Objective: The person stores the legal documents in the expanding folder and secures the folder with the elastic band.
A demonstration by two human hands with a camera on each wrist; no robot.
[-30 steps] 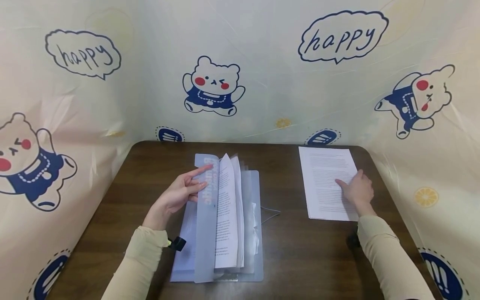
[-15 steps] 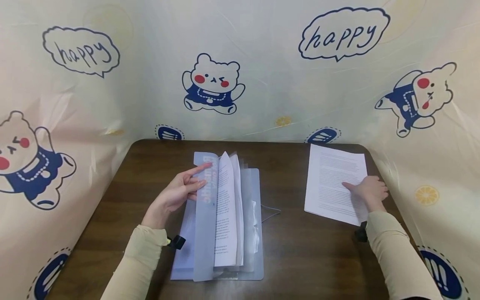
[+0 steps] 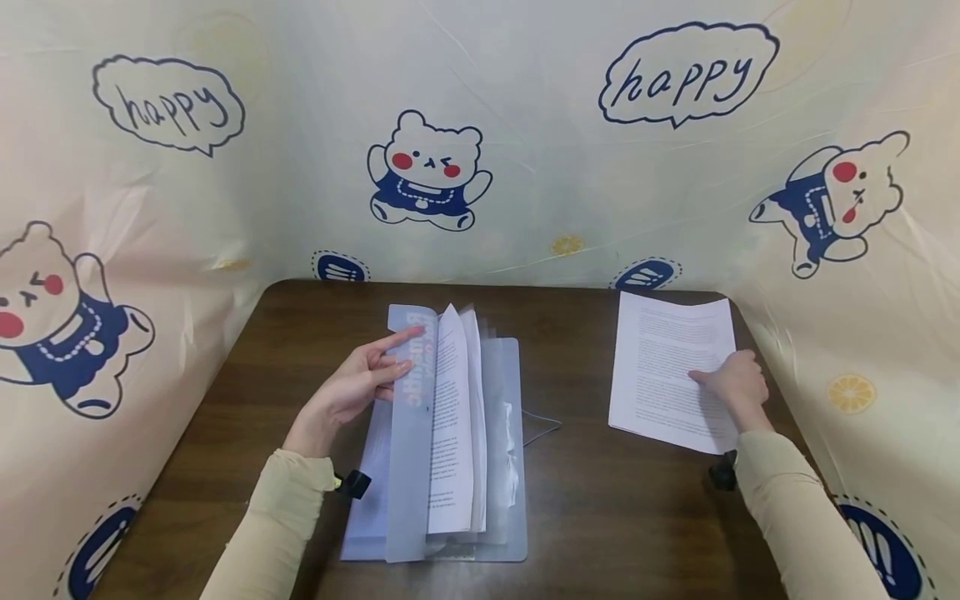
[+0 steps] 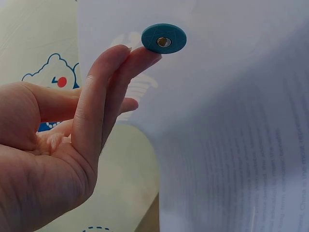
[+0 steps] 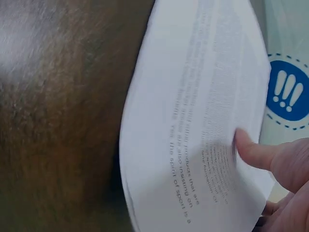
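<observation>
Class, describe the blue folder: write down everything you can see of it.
The blue folder is pale and looks like translucent plastic. Faint lettering runs along its cover, which also bears a round teal disc with a metallic centre, seen from the left wrist. It lies partly open on the brown table, left of the middle, with printed sheets and clear sleeves inside. The left hand holds the cover near its far end. A thin cord extends from the right edge.
</observation>
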